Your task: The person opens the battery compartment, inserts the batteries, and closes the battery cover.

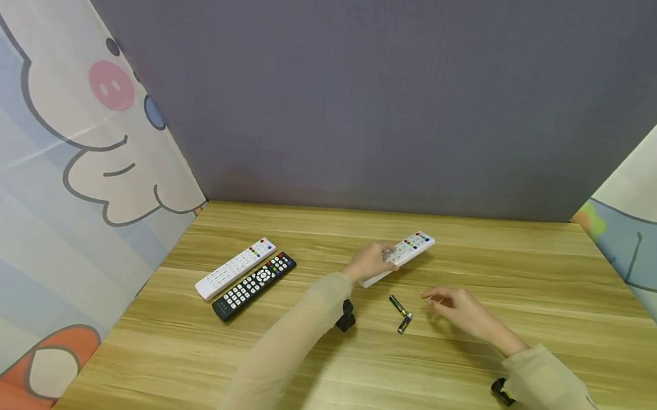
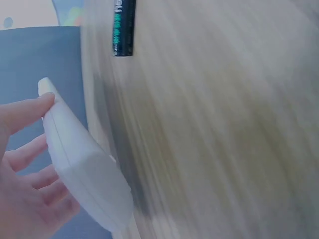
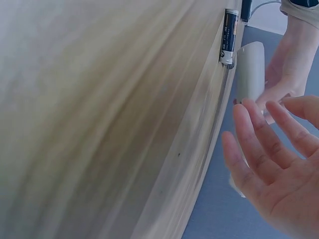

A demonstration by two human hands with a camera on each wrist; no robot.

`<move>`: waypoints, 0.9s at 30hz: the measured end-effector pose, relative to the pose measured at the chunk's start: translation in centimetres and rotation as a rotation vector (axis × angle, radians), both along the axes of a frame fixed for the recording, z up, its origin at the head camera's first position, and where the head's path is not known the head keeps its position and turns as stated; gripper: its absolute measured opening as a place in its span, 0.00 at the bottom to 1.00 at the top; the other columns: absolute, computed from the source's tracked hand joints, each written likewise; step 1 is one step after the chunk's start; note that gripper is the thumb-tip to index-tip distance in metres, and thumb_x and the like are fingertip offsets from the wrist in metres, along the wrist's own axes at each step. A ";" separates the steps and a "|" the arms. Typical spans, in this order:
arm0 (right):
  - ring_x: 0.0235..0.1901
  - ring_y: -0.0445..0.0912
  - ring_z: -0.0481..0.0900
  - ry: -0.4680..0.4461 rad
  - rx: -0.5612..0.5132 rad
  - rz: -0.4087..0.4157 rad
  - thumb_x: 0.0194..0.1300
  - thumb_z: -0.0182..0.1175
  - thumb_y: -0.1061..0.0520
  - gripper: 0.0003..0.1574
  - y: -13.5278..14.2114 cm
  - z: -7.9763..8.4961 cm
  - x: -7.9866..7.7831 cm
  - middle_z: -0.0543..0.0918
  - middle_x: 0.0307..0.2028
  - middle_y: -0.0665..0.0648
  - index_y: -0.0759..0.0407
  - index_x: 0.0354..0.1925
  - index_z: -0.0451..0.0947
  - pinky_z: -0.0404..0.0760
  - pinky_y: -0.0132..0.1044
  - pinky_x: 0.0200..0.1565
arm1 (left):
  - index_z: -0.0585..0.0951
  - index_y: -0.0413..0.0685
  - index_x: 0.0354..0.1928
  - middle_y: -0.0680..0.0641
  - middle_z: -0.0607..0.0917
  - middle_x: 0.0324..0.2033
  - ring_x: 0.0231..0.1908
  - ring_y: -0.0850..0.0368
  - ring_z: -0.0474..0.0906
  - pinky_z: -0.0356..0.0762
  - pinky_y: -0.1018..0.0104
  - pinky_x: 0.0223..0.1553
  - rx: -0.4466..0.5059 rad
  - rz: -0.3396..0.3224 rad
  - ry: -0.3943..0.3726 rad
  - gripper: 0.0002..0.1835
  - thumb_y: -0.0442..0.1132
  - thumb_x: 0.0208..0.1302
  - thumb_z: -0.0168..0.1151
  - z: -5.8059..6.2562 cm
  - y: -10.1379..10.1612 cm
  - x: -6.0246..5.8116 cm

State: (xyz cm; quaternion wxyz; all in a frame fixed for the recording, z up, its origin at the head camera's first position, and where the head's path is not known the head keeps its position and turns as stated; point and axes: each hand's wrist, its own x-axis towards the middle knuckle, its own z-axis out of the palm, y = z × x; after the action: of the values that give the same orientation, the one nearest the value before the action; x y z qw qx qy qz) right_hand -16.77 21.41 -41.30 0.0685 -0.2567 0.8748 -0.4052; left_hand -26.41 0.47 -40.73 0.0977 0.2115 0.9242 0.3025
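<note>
My left hand (image 1: 369, 262) grips a white remote control (image 1: 411, 246) by its sides, thumb on one edge and fingers on the other. The remote is tilted, its buttons facing up, and a shadow lies under it on the table. In the left wrist view its smooth white casing (image 2: 84, 164) shows. My right hand (image 1: 461, 308) hovers over the wood to the right with relaxed, slightly bent fingers and holds nothing. Between the hands lie two small batteries, a green-and-black one (image 1: 398, 305) and a dark one (image 1: 404, 325), their ends close together. The right wrist view shows a battery (image 3: 229, 37) near the remote.
Further left, a second white remote (image 1: 236, 268) and a black remote (image 1: 254, 285) lie side by side on the wooden table (image 1: 407, 388). A grey panel (image 1: 370, 93) stands behind the table, with cartoon-printed sheets (image 1: 16, 164) at both sides.
</note>
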 end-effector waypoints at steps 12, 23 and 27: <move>0.35 0.52 0.80 0.026 -0.003 0.006 0.64 0.50 0.60 0.17 -0.4 0.4 0.3 0.80 0.38 0.65 0.71 0.46 0.73 0.79 0.29 0.35 | 0.74 0.48 0.53 0.46 0.76 0.47 0.37 0.57 0.74 0.77 0.69 0.33 0.403 0.090 -0.231 0.24 0.41 0.52 0.64 0.4 -0.2 0.7; 0.33 0.47 0.79 0.089 0.007 -0.056 0.63 0.51 0.59 0.16 -1.4 1.1 1.0 0.80 0.38 0.64 0.69 0.45 0.74 0.79 0.30 0.33 | 0.75 0.47 0.52 0.47 0.78 0.43 0.38 0.56 0.76 0.77 0.60 0.43 0.758 0.175 -0.442 0.22 0.37 0.52 0.64 0.8 -0.7 1.4; 0.32 0.46 0.79 0.114 -0.002 -0.099 0.62 0.53 0.60 0.15 -2.0 1.5 1.4 0.80 0.38 0.64 0.68 0.45 0.74 0.80 0.30 0.32 | 0.73 0.47 0.53 0.47 0.78 0.45 0.43 0.55 0.76 0.73 0.56 0.49 0.896 0.162 -0.537 0.22 0.35 0.54 0.62 0.7 -1.0 1.6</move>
State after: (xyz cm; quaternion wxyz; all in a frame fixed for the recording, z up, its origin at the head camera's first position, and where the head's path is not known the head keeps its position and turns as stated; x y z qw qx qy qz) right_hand -15.33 19.43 -39.80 -0.0017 -0.2357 0.8884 -0.3939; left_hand -24.85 -0.58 -40.04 0.2074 0.0757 0.6603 0.7179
